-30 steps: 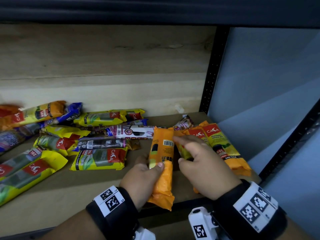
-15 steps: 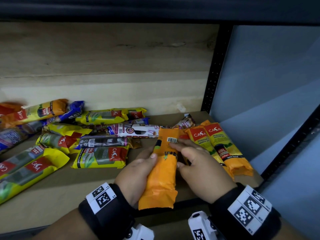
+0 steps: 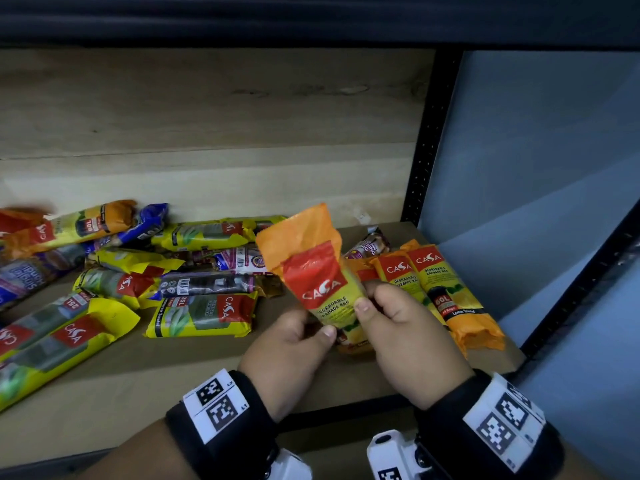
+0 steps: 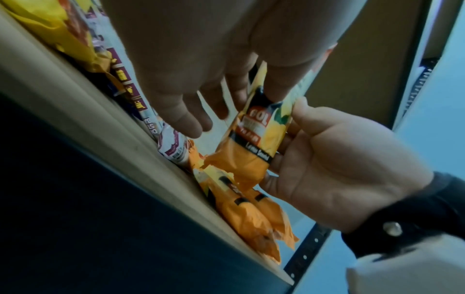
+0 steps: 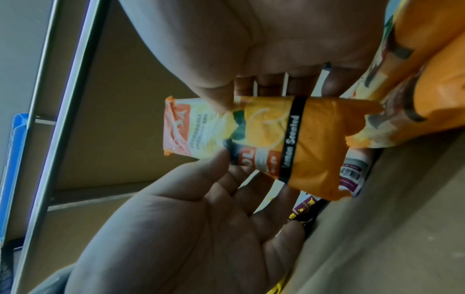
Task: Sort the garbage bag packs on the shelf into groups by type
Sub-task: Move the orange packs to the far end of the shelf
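Showing front-face up: one orange pack (image 3: pixel 320 271), red CASA panel, yellow middle printed "Degradable Garbage Bag", black "Lemon Scented" band, crimped orange ends. Held tilted above the shelf (image 3: pixel 173 368) front edge, pinched between thumb and fingers of both left hand (image 3: pixel 289 355) and right hand (image 3: pixel 412 344). Two matching orange packs (image 3: pixel 440 289) lie just right; yellow packs (image 3: pixel 204 315) lie left.

Pale wooden back panel (image 3: pixel 207 133) backing the unit; black perforated metal upright (image 3: pixel 424 161) standing at its right; grey-blue wall (image 3: pixel 540 150) showing beyond; dark beam (image 3: pixel 311 19) running overhead.
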